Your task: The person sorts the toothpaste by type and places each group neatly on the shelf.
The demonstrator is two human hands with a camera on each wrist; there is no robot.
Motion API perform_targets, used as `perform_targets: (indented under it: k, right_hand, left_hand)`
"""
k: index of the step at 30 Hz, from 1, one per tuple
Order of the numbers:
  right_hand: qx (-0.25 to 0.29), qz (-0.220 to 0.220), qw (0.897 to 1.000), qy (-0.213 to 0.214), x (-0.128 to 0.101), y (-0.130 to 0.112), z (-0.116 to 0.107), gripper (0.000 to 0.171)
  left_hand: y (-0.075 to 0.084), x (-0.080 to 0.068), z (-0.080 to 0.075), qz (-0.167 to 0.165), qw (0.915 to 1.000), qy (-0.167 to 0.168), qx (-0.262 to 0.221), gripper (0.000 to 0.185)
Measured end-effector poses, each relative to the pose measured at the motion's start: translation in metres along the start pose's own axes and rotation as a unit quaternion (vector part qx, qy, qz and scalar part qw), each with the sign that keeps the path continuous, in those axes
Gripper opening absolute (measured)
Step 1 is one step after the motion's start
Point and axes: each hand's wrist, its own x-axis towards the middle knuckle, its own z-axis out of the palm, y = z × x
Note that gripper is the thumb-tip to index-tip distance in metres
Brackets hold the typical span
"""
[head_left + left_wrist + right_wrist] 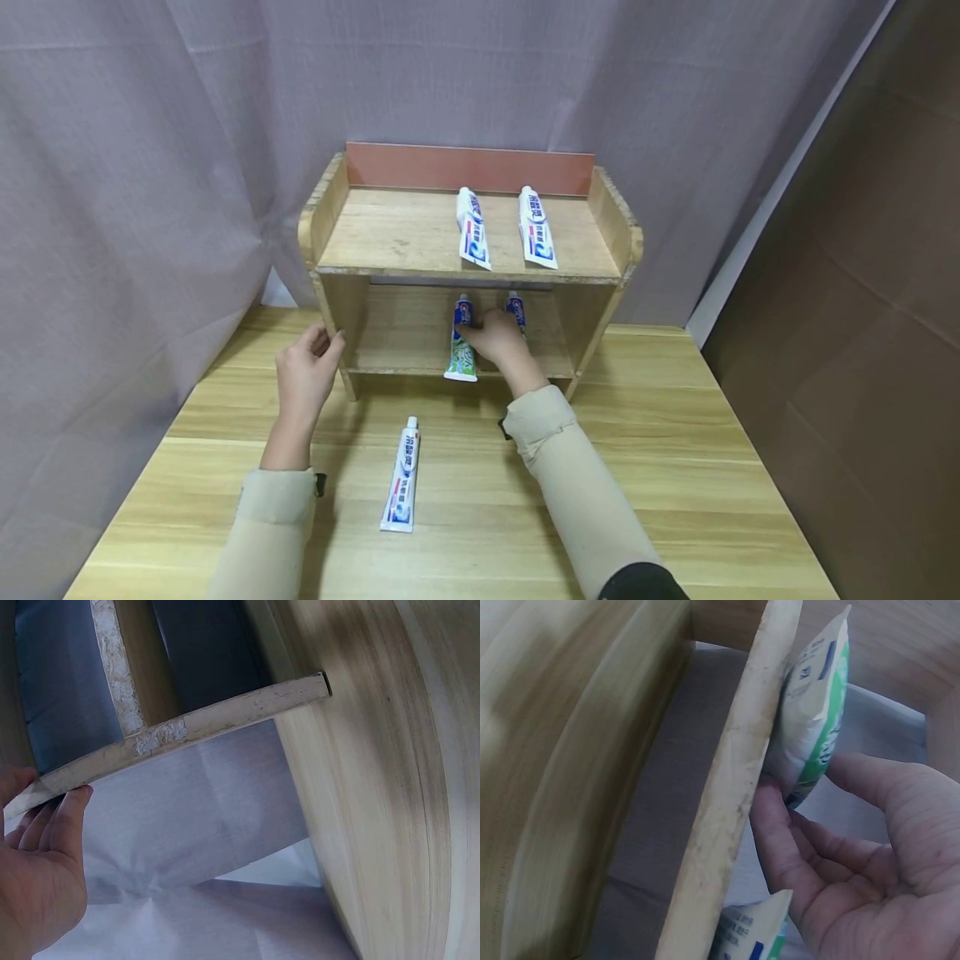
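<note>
On the lower board of a small wooden shelf [405, 333], my right hand [498, 337] pinches a green and blue toothpaste tube [461, 360] between thumb and fingers. The right wrist view shows this tube [810, 712] lying along the board, its flat end over the front edge. A second blue tube [515, 307] lies right of it, partly hidden behind the right hand. My left hand [306, 367] grips the front edge of the shelf's left side panel [225, 712], thumb on one side and fingers on the other.
Two white and blue toothpaste tubes, a left one [473, 229] and a right one [537, 229], lie on the upper board. Another white tube [401, 479] lies on the wooden table [675, 500] in front. Grey cloth [450, 67] hangs behind the shelf.
</note>
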Motion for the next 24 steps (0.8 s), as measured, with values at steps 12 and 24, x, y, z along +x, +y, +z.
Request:
perform_targets:
  k: [12, 24]
  right_hand:
    - [0.000, -0.038, 0.999, 0.023, -0.011, -0.001, -0.004, 0.049]
    - [-0.010, -0.045, 0.998, 0.048, -0.026, -0.001, -0.004, 0.035]
  left_hand:
    - [-0.002, -0.001, -0.002, -0.002, 1.0000, -0.004, 0.001, 0.023]
    - [-0.001, 0.000, 0.000, 0.004, 1.0000, -0.004, -0.005, 0.023]
